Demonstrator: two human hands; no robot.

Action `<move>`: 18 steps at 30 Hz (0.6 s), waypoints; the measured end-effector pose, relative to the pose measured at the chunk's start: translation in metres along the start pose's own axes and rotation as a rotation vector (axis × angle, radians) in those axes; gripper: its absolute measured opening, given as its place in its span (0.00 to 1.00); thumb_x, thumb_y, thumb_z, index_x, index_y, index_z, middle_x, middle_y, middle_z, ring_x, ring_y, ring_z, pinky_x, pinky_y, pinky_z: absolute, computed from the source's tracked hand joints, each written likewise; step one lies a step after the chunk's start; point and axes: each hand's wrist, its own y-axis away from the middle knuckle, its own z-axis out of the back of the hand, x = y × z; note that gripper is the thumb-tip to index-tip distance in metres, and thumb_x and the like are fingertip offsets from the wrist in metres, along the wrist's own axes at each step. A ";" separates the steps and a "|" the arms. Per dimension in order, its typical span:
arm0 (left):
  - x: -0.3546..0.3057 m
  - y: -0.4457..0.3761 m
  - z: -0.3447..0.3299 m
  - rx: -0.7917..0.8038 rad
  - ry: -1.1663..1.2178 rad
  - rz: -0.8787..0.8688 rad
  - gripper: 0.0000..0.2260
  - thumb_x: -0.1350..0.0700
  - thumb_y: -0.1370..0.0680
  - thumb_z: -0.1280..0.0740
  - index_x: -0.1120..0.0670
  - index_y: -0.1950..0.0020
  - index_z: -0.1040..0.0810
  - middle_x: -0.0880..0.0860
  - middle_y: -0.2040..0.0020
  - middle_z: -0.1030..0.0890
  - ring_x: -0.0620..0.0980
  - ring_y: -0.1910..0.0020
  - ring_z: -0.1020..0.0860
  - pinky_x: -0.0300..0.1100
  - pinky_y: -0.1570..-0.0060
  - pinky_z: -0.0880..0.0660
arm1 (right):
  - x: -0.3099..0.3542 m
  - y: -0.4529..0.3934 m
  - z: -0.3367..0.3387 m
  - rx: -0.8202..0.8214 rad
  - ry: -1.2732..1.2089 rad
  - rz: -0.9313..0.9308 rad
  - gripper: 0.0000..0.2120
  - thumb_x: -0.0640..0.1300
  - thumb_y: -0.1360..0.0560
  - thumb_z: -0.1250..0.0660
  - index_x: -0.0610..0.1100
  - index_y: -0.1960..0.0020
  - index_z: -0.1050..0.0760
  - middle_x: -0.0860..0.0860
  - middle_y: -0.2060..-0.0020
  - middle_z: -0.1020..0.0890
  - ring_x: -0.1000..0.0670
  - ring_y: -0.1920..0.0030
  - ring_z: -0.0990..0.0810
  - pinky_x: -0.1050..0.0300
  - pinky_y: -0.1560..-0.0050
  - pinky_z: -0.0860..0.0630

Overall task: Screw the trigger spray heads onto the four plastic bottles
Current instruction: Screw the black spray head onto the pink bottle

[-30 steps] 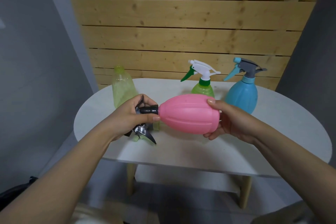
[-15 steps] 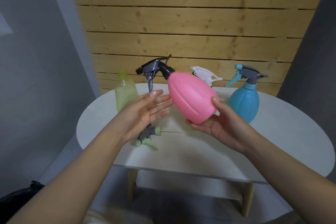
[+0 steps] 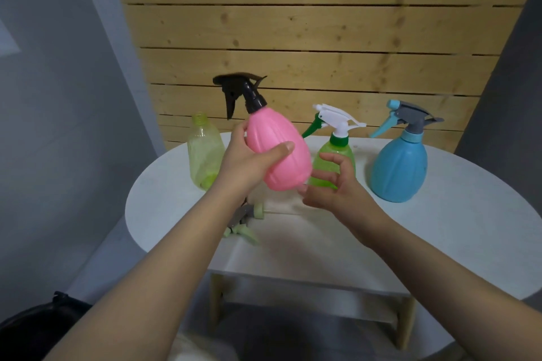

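My left hand point(image 3: 249, 161) grips the pink bottle point(image 3: 281, 152) around its belly and holds it nearly upright above the table, with a black trigger spray head point(image 3: 240, 94) on its neck. My right hand point(image 3: 334, 184) hovers just right of the bottle's base, fingers apart, holding nothing. A pale yellow-green bottle point(image 3: 203, 155) stands at the back left with a bare neck. A loose grey and pale green spray head point(image 3: 249, 220) with its dip tube lies on the table under my left forearm. The green bottle point(image 3: 337, 161) has a white head and the blue bottle point(image 3: 399, 164) a grey one.
The white oval table point(image 3: 440, 228) has wooden legs and a lower shelf. A wooden plank wall point(image 3: 308, 38) stands right behind the bottles. A dark object point(image 3: 38, 328) sits on the floor at the lower left.
The pink bottle went from lying sideways between both hands to nearly upright. My left hand left the spray head and took the bottle's body; my right hand let go of it.
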 end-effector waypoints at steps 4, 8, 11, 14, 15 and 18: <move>0.014 -0.022 -0.007 -0.102 -0.184 -0.116 0.40 0.51 0.35 0.24 0.47 0.29 0.41 0.45 0.42 0.32 0.50 0.47 0.30 0.45 0.52 0.29 | 0.002 -0.001 0.008 -0.099 0.045 -0.033 0.24 0.39 0.28 0.30 0.51 0.38 0.37 0.45 0.43 0.25 0.48 0.57 0.20 0.49 0.48 0.20; 0.037 -0.032 -0.015 -0.122 -0.280 -0.134 0.40 0.52 0.36 0.24 0.48 0.30 0.41 0.49 0.39 0.30 0.50 0.47 0.30 0.44 0.54 0.30 | -0.002 -0.003 0.009 -0.082 0.107 -0.068 0.23 0.40 0.28 0.31 0.52 0.38 0.37 0.50 0.48 0.24 0.50 0.57 0.21 0.50 0.50 0.19; 0.053 -0.033 -0.024 -0.110 -0.328 -0.121 0.39 0.54 0.37 0.24 0.48 0.31 0.40 0.52 0.36 0.29 0.50 0.48 0.30 0.44 0.55 0.31 | -0.004 -0.006 0.011 -0.058 0.147 -0.100 0.24 0.41 0.29 0.31 0.53 0.39 0.38 0.50 0.49 0.25 0.48 0.56 0.21 0.50 0.50 0.20; 0.062 -0.030 -0.028 -0.091 -0.354 -0.125 0.39 0.53 0.37 0.24 0.47 0.31 0.40 0.53 0.36 0.30 0.50 0.48 0.29 0.45 0.56 0.29 | -0.005 -0.007 0.014 -0.043 0.179 -0.118 0.24 0.42 0.29 0.31 0.52 0.39 0.38 0.47 0.47 0.25 0.43 0.53 0.19 0.46 0.48 0.20; 0.064 -0.030 -0.028 -0.092 -0.350 -0.126 0.39 0.53 0.38 0.24 0.47 0.31 0.40 0.53 0.36 0.30 0.51 0.48 0.29 0.46 0.55 0.29 | -0.006 -0.008 0.014 -0.040 0.192 -0.120 0.24 0.42 0.29 0.31 0.52 0.39 0.38 0.47 0.47 0.25 0.42 0.52 0.18 0.45 0.48 0.20; 0.065 -0.028 -0.030 -0.111 -0.340 -0.121 0.40 0.53 0.37 0.24 0.47 0.30 0.41 0.53 0.34 0.32 0.53 0.44 0.29 0.49 0.49 0.26 | -0.007 -0.008 0.016 -0.029 0.209 -0.119 0.23 0.42 0.29 0.31 0.51 0.38 0.38 0.46 0.46 0.24 0.41 0.50 0.18 0.45 0.48 0.20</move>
